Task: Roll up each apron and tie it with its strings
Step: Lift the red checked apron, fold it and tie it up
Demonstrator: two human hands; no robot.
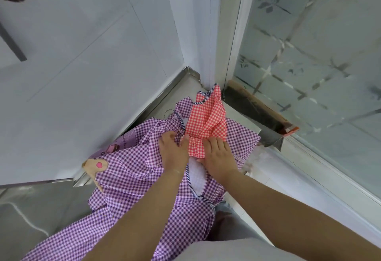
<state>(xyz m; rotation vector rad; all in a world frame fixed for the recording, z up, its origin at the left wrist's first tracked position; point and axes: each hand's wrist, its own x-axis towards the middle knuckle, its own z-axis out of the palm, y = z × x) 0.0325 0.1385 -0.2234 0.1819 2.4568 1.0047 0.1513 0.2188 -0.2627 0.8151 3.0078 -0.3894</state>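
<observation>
Gingham covers the steel counter [35, 205]: a red-checked apron [208, 120] lies bunched on top of a spread purple-checked apron [132, 180], reaching toward one o'clock into the corner by the frosted glass panel [309, 65]. The left hand [173, 151] and right hand [218, 155] sit side by side at the red apron's near end. The left seems to pinch its gathered edge; the right presses on it with fingers fairly straight.

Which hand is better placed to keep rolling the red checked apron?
Probably the right hand: it lies flat on the rolled end of the red apron. The left hand sits at its edge, fingers bunched in the purple apron.
</observation>
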